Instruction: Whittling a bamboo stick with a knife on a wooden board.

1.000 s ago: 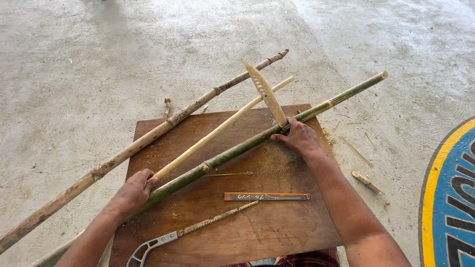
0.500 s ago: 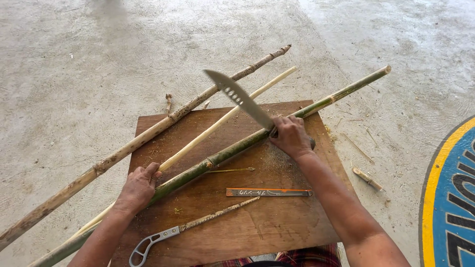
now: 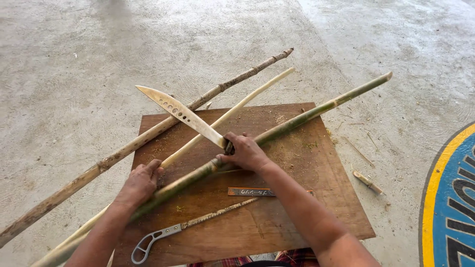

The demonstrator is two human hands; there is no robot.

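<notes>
Compared with a second ago, the right hand (image 3: 246,152) has slid down the green bamboo pole (image 3: 297,122) toward the left hand (image 3: 140,181), and the knife (image 3: 183,114) it grips has swung from pointing up and away to pointing left — the blade now lies low and almost flat above the wood. In my judgement the blade is being brought to the pole for a cut or a scrape near the middle of its length. The right hand is closed on the knife handle and also rests on the pole; the left hand is closed around the pole lower down and presses it on the wooden board (image 3: 316,207). The hands are apart, both on the same pole, which lies diagonally across the board. Beside it lie a pale peeled stick (image 3: 237,109) and a dry brown pole (image 3: 109,160), and near the front edge a small saw (image 3: 198,222) and a flat strip (image 3: 250,192). The board lies on a grey concrete floor (image 3: 74,74) — with fine shavings on it — and a painted blue and yellow mark (image 3: 452,198) shows at the right.
</notes>
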